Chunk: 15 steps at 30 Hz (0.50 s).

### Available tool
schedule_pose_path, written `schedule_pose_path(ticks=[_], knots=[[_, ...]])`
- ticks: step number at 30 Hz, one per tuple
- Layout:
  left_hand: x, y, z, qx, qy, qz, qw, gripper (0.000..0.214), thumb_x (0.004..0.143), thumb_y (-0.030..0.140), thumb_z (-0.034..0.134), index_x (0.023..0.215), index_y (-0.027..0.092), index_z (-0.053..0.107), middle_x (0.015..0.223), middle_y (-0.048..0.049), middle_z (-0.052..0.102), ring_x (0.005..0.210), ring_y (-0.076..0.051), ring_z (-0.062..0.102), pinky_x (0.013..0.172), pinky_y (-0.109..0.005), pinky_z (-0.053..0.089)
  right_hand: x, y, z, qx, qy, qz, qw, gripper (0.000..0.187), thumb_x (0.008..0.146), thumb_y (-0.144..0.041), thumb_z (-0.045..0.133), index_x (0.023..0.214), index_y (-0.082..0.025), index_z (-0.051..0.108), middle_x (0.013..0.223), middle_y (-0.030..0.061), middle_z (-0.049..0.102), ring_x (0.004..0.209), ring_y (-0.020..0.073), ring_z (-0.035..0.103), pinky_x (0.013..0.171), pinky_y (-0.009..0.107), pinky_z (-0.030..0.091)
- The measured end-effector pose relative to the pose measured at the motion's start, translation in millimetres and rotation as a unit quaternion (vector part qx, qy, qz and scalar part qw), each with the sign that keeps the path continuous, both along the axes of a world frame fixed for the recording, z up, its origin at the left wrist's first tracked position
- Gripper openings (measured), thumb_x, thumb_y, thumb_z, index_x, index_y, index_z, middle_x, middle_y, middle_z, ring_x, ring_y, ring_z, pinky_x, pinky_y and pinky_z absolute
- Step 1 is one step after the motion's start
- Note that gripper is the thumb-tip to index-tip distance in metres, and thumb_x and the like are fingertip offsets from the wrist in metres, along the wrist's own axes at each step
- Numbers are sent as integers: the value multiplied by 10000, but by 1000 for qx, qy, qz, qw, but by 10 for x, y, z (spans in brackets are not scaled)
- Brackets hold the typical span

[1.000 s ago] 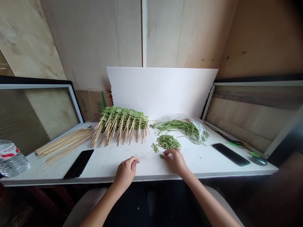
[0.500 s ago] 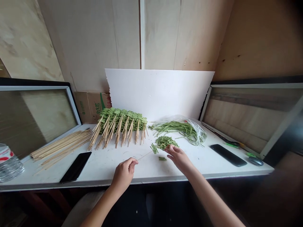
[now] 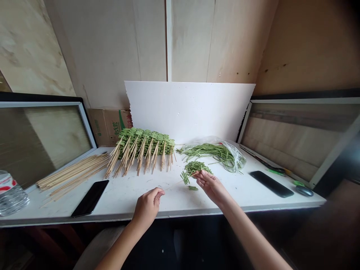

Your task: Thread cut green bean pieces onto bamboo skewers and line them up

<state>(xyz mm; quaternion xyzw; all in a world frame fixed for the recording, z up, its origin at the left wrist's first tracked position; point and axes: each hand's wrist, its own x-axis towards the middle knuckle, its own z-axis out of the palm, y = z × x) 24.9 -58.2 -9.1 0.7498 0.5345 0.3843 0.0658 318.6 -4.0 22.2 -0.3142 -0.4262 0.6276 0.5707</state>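
Note:
My left hand point(image 3: 146, 205) is closed in a pinch on the near end of a thin bamboo skewer point(image 3: 176, 183) that carries a few short green bean pieces point(image 3: 184, 177) near its far tip. My right hand point(image 3: 209, 183) is closed on a short green bean piece at the skewer's tip, just in front of a small heap of cut bean pieces point(image 3: 197, 167). One loose bean piece point(image 3: 192, 188) lies on the white table point(image 3: 126, 195) between my hands.
A stack of finished bean skewers point(image 3: 143, 147) lies at the back, with bare skewers point(image 3: 73, 173) to its left. A plastic bag of long beans point(image 3: 216, 153) lies back right. Black phones point(image 3: 90, 198) point(image 3: 271, 183), a water bottle point(image 3: 11, 193), scissors point(image 3: 274, 169) and a white foam board point(image 3: 188, 108) surround the area.
My right hand lifted from the table near the loose bean piece and moved up to the skewer's tip with a piece. The left hand stayed holding the skewer.

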Motion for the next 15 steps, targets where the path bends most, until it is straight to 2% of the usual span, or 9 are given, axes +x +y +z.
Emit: schedule_pose_path(ticks=[5,15], knots=[[-1,5,-3,2,7,9,1000,337,1043,328,424,895,220,707,661,1,647,595,-159,598,629,-246,417,2,-1,-6,3,-8,2,1000,313,814,-505,819,989,-247,791,1186,82,763,1273,307,632,1007,379,536],[-46,24,-16,25,10,-5,1000,271,1005,219,462,905,227,713,755,-6,733,656,-161,661,635,-237,442,13,41,-35,1,-46,-22,999,325,756,-541,850,913,-259,808,1114,78,791,1242,329,655,949,386,570]])
